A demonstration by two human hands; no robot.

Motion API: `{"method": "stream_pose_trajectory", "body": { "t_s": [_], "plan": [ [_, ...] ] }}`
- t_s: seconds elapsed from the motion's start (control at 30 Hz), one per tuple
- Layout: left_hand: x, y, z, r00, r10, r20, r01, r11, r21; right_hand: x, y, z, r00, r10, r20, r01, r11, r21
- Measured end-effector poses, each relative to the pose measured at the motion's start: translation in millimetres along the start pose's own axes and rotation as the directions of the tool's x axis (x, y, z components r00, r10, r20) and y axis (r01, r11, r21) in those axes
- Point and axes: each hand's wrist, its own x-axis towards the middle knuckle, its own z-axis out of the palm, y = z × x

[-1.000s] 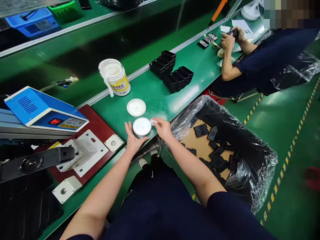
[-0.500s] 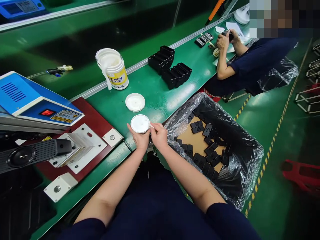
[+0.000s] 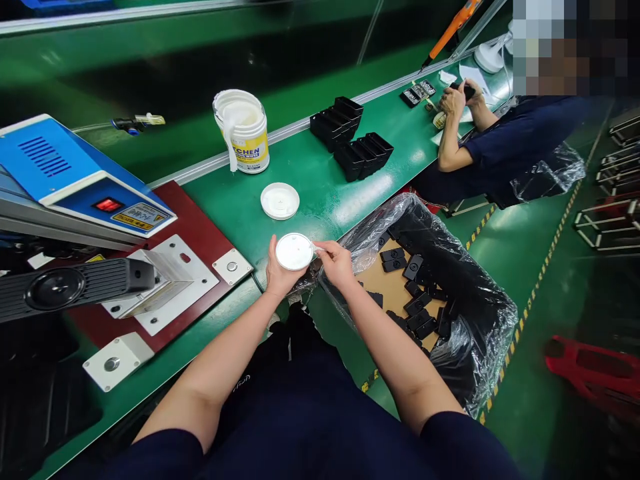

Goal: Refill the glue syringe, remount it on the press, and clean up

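Observation:
My left hand (image 3: 278, 275) grips a round white lid (image 3: 294, 252) from its left and underside, lifted a little above the near edge of the green bench (image 3: 320, 187). Fingers of my right hand (image 3: 338, 263) pinch a small white tab at the lid's right rim. A second white lid (image 3: 280, 201) lies flat on the bench just behind. Farther back stands an open white tub (image 3: 244, 132) with a yellow label and a wipe hanging out of its top.
A blue machine (image 3: 75, 177) and a red plate with metal brackets (image 3: 170, 280) sit at left. Black trays (image 3: 353, 137) are stacked farther along the bench. A plastic-lined box of black parts (image 3: 425, 293) stands at my right. Another person (image 3: 505, 143) works at the bench's far end.
My left hand went from lying open beside the lid to gripping it and raising it off the bench. My right hand stayed pinched at the lid's rim.

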Motion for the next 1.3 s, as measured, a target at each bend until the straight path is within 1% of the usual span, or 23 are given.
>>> {"method": "stream_pose_trajectory", "body": {
  "t_s": [0.07,0.13,0.17,0.23,0.3,0.4,0.5,0.57,0.6,0.63,0.67,0.7,0.77,0.8,0.87,0.9,0.97,1.03,1.07,1.13,1.2,1.27,1.3],
  "plan": [
    [-4,3,10.8,0.994,-0.025,-0.106,0.024,1.000,-0.015,-14,-3,7,0.998,0.023,-0.061,-0.023,1.000,0.002],
    [-9,6,21.5,0.984,-0.037,-0.173,0.032,0.999,-0.030,-27,-4,16,0.990,0.047,-0.132,-0.046,0.999,0.009],
    [-13,8,25.6,0.981,-0.038,-0.192,0.033,0.999,-0.029,-30,-4,19,0.985,0.059,-0.163,-0.057,0.998,0.015],
    [-22,13,28.5,0.981,-0.037,-0.190,0.037,0.999,-0.004,-31,-2,21,0.975,0.089,-0.203,-0.083,0.996,0.037],
    [-31,15,22.6,0.990,-0.026,-0.135,0.030,0.999,0.029,-23,0,17,0.972,0.130,-0.197,-0.119,0.991,0.068],
    [-31,10,0.7,0.999,0.032,-0.040,-0.030,0.998,0.059,-3,4,5,0.983,0.168,-0.080,-0.161,0.983,0.087],
    [-9,2,-19.3,0.995,0.086,0.059,-0.090,0.994,0.061,12,5,-3,0.986,0.167,0.018,-0.168,0.982,0.090],
    [7,-2,-22.6,0.985,0.089,0.145,-0.093,0.995,0.022,14,5,-2,0.985,0.172,0.030,-0.174,0.980,0.100],
    [13,-3,-20.8,0.984,0.085,0.154,-0.087,0.996,0.006,11,6,1,0.984,0.177,0.026,-0.179,0.978,0.107],
    [16,-3,-16.9,0.989,0.077,0.130,-0.077,0.997,-0.002,8,6,5,0.983,0.184,0.016,-0.185,0.976,0.114],
    [18,-2,-11.6,0.995,0.063,0.074,-0.063,0.998,-0.002,3,6,10,0.981,0.192,0.004,-0.191,0.974,0.122],
    [17,-1,-5.3,0.999,0.044,-0.002,-0.044,0.999,0.000,-3,5,16,0.980,0.200,-0.007,-0.198,0.972,0.128],
    [11,3,7.9,0.991,0.000,-0.137,0.000,1.000,-0.003,-16,5,28,0.976,0.214,-0.037,-0.207,0.967,0.148],
    [6,5,13.4,0.983,-0.022,-0.183,0.022,1.000,-0.005,-21,4,33,0.974,0.219,-0.061,-0.207,0.964,0.164],
    [-5,8,19.8,0.976,-0.042,-0.214,0.045,0.999,0.007,-29,4,38,0.966,0.230,-0.115,-0.203,0.957,0.207],
    [-12,8,19.9,0.979,-0.037,-0.199,0.043,0.999,0.023,-30,4,38,0.961,0.242,-0.132,-0.208,0.951,0.229],
    [-23,5,13.3,0.992,-0.001,-0.124,0.009,0.998,0.066,-27,4,32,0.954,0.276,-0.117,-0.238,0.936,0.260],
    [-28,1,-0.3,0.997,0.061,-0.039,-0.057,0.993,0.103,-20,5,22,0.953,0.297,-0.063,-0.269,0.924,0.272],
    [-26,-2,-8.1,0.995,0.095,-0.012,-0.093,0.989,0.115,-16,6,17,0.955,0.296,-0.035,-0.276,0.921,0.274],
    [-13,-7,-21.9,0.989,0.144,0.020,-0.146,0.982,0.118,-8,7,9,0.960,0.281,0.013,-0.274,0.922,0.274],
    [7,-10,-28.4,0.984,0.155,0.093,-0.163,0.983,0.087,-2,8,7,0.962,0.269,0.049,-0.272,0.924,0.269],
    [22,-10,-24.8,0.976,0.144,0.161,-0.154,0.987,0.052,-1,9,11,0.963,0.264,0.050,-0.268,0.929,0.257],
    [26,-9,-19.4,0.980,0.129,0.150,-0.138,0.989,0.046,-2,9,14,0.964,0.264,0.037,-0.265,0.931,0.250]
  ]
}}
